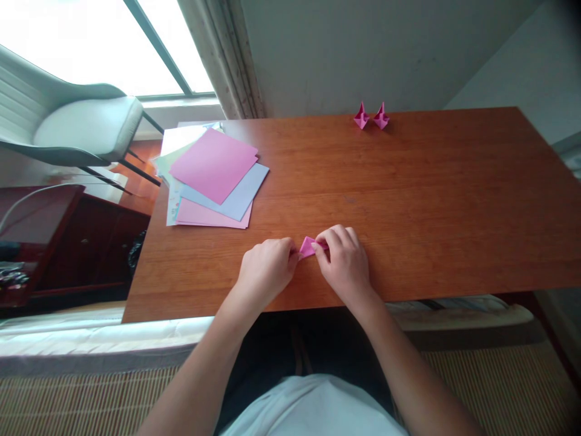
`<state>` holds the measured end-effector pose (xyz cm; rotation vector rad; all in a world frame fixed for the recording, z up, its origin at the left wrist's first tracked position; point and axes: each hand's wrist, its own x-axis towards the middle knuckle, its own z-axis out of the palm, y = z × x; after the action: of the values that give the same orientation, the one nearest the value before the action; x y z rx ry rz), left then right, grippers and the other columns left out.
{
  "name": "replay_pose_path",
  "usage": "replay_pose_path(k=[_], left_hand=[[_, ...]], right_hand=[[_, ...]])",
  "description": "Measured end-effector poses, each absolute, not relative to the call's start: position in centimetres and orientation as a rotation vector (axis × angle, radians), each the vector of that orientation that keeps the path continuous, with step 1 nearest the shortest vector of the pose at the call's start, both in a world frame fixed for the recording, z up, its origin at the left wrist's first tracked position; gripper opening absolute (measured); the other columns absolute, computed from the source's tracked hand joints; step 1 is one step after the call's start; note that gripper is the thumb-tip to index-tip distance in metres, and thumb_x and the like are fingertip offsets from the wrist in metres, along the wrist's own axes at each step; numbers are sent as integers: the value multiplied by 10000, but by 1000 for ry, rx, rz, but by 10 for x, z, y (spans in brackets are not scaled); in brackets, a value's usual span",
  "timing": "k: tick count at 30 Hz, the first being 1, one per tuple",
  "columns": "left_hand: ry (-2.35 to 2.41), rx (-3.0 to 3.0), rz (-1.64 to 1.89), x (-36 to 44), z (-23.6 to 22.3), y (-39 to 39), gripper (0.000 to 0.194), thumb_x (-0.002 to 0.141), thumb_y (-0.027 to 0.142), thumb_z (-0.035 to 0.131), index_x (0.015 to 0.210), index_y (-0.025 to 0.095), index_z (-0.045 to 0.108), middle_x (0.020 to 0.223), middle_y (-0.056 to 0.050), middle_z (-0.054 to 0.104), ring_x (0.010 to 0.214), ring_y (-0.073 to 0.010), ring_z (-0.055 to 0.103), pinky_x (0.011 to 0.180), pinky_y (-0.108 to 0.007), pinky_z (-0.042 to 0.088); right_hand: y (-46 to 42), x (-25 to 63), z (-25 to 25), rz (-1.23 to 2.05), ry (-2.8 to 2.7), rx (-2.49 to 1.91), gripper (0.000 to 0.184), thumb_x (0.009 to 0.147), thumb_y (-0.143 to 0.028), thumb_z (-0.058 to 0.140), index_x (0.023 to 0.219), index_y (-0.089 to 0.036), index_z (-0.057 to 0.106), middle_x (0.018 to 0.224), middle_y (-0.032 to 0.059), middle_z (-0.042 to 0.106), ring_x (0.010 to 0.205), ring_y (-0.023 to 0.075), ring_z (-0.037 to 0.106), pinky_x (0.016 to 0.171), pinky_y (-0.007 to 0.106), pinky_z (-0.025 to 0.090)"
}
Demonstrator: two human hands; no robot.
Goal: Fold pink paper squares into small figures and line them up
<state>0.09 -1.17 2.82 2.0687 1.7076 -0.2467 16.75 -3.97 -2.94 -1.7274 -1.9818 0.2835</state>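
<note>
A small piece of folded pink paper is held between my two hands, just above or on the wooden table near its front edge. My left hand pinches its left corner, the fingers curled in and the thumb partly hidden. From the other side my right hand grips the right part between thumb and fingers, covering that end. Two finished-looking pink origami figures, a left one and a right one, stand side by side at the table's far edge, each with pointed tips.
Pink, blue and other paper sheets lie in an overlapping pile on the left of the wooden table. Beyond the table's left side stand a pale chair and a dark red cabinet. A curtain hangs by the window.
</note>
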Motion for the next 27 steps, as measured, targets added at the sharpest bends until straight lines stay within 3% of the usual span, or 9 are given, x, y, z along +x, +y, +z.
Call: replay_pose_path(k=[8, 15, 27], left_hand=[[1838, 2128, -145, 5, 21, -25, 318, 990, 444, 456, 829, 233, 631, 810, -50, 725, 700, -243, 675, 539, -292, 234], [1886, 2424, 36, 21, 4, -42, 253, 1025, 297, 413, 883, 211, 603, 894, -85, 661, 876, -254, 634, 529, -311, 277], [1921, 2457, 131, 18, -10, -49, 168, 1029, 219, 412, 965, 218, 567, 957, -77, 610, 917, -241, 576, 562, -317, 348]], right_hand=[[-40, 167, -28, 300, -1984, -1731, 140, 986, -305, 568, 872, -227, 585, 930, 66, 638, 900, 256, 527, 796, 370, 414], [-40, 167, -27, 302, -1979, -1732, 132, 987, -294, 567, 872, -233, 585, 929, 69, 636, 890, 255, 530, 789, 371, 420], [-40, 167, -25, 320, -1987, -1731, 153, 972, -311, 609, 843, -232, 583, 908, 56, 637, 884, 245, 528, 788, 361, 422]])
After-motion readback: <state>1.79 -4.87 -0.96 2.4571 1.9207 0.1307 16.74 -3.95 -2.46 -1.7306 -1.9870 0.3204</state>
